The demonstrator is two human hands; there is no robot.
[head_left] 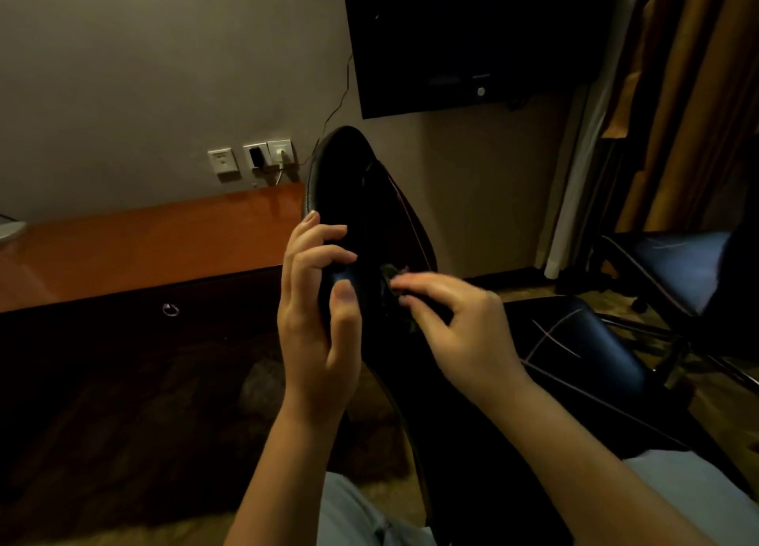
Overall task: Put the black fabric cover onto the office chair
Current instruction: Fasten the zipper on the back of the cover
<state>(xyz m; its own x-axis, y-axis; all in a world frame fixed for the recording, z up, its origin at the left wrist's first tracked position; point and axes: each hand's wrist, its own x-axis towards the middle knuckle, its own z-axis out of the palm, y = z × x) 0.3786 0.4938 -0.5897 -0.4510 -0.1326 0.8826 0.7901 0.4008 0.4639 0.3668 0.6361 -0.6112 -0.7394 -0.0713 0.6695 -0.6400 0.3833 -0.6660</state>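
Right now the left hand (320, 299) clasps the back edge of the office chair (369, 200), beside the desk (143, 250) — the right hand (460, 328), blurred, touches its middle; whether it pinches the black fabric cover, I cannot tell.

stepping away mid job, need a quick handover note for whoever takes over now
Left hand: grips the side edge of the chair back, thumb on its front.
Right hand: blurred, fingertips at the middle of the back; grip unclear.
Black fabric cover: cannot be told apart from the black chair in this dim light, so progress is unclear.
Left: check the fit, then probably pull it fully over the back and seat.
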